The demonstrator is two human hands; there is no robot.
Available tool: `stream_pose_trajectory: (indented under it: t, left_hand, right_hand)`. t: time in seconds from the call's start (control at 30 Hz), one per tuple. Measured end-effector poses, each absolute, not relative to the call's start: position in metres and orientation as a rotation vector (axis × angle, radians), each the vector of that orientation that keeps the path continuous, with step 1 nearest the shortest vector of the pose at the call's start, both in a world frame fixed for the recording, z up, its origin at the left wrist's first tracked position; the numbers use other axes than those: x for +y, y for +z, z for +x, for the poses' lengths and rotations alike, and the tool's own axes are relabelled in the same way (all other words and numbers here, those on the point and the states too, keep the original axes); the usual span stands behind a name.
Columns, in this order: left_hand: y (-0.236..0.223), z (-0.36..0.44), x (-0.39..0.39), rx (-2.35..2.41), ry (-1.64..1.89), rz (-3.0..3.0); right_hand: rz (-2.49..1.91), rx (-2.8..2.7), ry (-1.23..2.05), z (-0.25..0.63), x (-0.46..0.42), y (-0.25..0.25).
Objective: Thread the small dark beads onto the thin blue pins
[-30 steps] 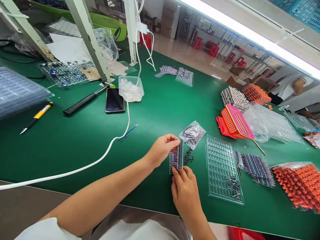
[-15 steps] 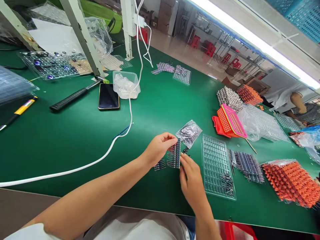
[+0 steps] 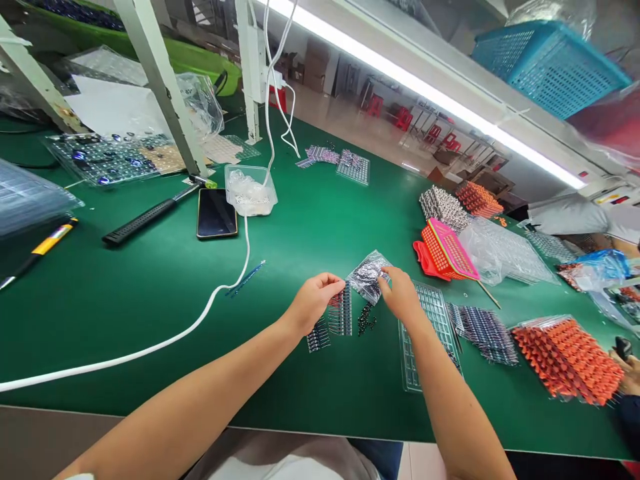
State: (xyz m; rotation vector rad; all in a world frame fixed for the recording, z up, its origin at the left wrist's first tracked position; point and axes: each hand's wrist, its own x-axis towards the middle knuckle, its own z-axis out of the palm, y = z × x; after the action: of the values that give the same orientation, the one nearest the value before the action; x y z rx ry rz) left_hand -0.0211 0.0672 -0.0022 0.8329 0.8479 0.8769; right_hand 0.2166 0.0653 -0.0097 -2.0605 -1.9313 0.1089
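Observation:
My left hand [image 3: 320, 300] pinches the top end of a comb-like strip of small dark parts with fine wires [image 3: 341, 313]. The strip hangs down from thumb and fingertips; what they cover is hidden. A second, similar strip [image 3: 318, 335] lies on the table just left of it, partly under my hand. My right hand [image 3: 400, 293] is at the right edge of a clear plastic bag [image 3: 369, 275] full of tiny dark pieces, with thumb and fingertips closed on it. Loose black beads [image 3: 367, 319] lie scattered just below the bag.
Right of the beads, a clear compartment tray [image 3: 411, 360] sits partly under my right forearm. Beyond it are stacked strips [image 3: 487, 333], orange pieces [image 3: 565, 357] and a pink basket [image 3: 453, 250]. A white cable [image 3: 200, 313], phone [image 3: 217, 213] and hammer [image 3: 145, 220] are at left. Another person's hand [image 3: 631, 373] shows far right.
My right hand has left the strip's lower edge and moved up and right to the plastic bag, uncovering the beads. The left hand keeps its pinch on the strip. The view has tilted.

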Motion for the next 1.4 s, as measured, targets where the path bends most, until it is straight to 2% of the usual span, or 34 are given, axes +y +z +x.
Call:
stream_pose_trajectory:
  t: [0.33,0.57,0.9,1.4]
  left_hand:
    - [-0.008,-0.02,0.072,0.872,0.902,0.824]
    - [-0.007,-0.02,0.073,0.87,0.928,0.838]
    - [-0.012,-0.02,0.076,0.894,0.929,0.859]
    - [-0.028,-0.015,0.077,0.938,0.88,0.912]
  right_hand:
    - [-2.329,-1.697,0.152,0.228,0.123,-0.02]
    - [-2.21,-1.776,0.42,0.247,0.146,-0.026]
    - [-1.824,-1.93,0.574,0.243,0.114,-0.001]
    - [-1.772,-2.104,0.472,0.226,0.079,0.039]
